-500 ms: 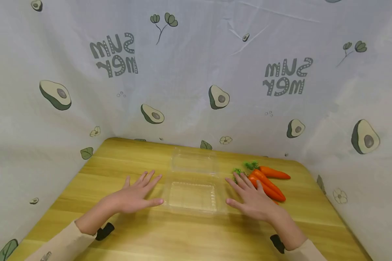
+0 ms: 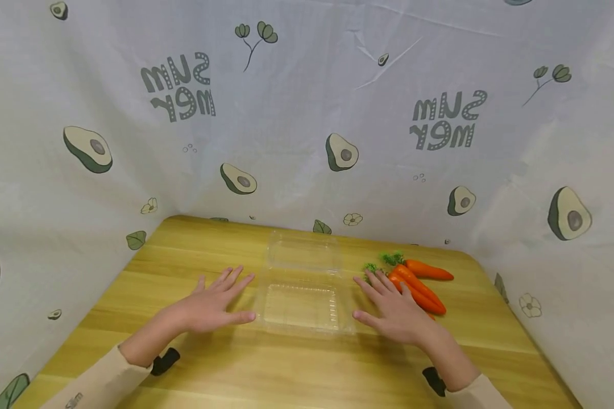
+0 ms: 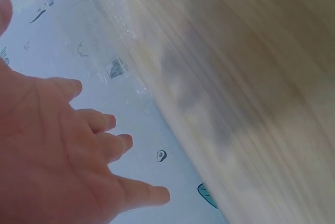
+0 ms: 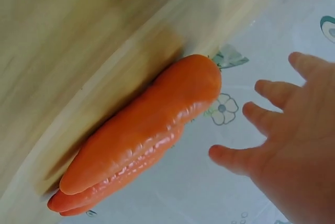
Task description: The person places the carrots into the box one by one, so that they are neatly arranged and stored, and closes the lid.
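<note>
A clear plastic clamshell box (image 2: 301, 309) lies opened flat on the wooden table, its lid half (image 2: 304, 253) toward the back. To its left my left hand (image 2: 210, 307) is spread palm down, thumb tip right at the box's edge. My right hand (image 2: 394, 312) is spread on the other side, thumb close to the box's right edge, fingers overlapping the green tops of several orange carrots (image 2: 420, 291) in the head view. Neither hand holds anything. In the right wrist view, the carrots (image 4: 152, 114) lie together beside the straight fingers (image 4: 269, 122).
The wooden table (image 2: 286, 375) ends at a white curtain (image 2: 286, 125) printed with avocados and lettering, which hangs behind it and on both sides. One carrot (image 2: 430, 270) lies farther back, apart from the others at its tip. Black straps (image 2: 165, 362) show at both wrists.
</note>
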Motion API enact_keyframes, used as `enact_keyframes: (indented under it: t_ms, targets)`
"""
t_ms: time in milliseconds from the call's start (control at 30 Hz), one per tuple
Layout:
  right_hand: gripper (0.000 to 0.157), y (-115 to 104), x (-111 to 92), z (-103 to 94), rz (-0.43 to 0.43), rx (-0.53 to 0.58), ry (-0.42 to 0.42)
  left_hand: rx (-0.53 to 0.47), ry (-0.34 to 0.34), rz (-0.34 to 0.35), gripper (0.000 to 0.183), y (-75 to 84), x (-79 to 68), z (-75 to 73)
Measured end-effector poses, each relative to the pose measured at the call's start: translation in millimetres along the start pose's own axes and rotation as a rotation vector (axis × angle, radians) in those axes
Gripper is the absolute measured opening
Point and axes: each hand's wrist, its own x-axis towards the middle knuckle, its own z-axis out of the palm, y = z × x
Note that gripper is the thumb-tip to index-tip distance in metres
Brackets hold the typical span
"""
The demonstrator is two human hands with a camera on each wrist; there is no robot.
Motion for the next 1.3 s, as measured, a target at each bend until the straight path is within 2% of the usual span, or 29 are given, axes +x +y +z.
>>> enact_keyframes:
  t_ms: [167, 333, 467, 600, 733, 867, 1300]
  targets:
    - [0.065, 2.1, 2.0, 1.4, -0.005, 0.031, 0.041, -0.014, 0.068, -0.004, 0.086, -0.3, 4.3, 3.6]
    - [0.055, 3.3, 3.0, 0.7, -0.012, 0.137, 0.063, -0.105, 0.154, -0.014, 0.067, 1.9, 5.7, 4.5]
    - [0.051, 6.6, 2.7, 0.4, -0.003, 0.252, 0.055, -0.184, 0.184, -0.005, 0.056, 5.1, 6.1, 4.0]
    - [0.049, 9.4, 1.6, 0.3, 0.012, 0.363, 0.049, -0.274, 0.157, 0.015, 0.06, 7.3, 9.0, 7.0]
    - [0.048, 11.7, 1.1, 2.4, -0.003, 0.399, 0.054, -0.318, 0.114, 0.034, 0.069, 8.4, 11.5, 11.4]
    - [0.048, 14.0, -0.2, 4.7, -0.01, 0.409, 0.056, -0.356, 0.094, 0.046, 0.071, 9.3, 11.9, 13.8]
    - [0.043, 18.1, -0.3, 2.6, -0.006, 0.435, 0.078, -0.353, 0.071, 0.088, 0.07, 9.6, 12.0, 17.9]
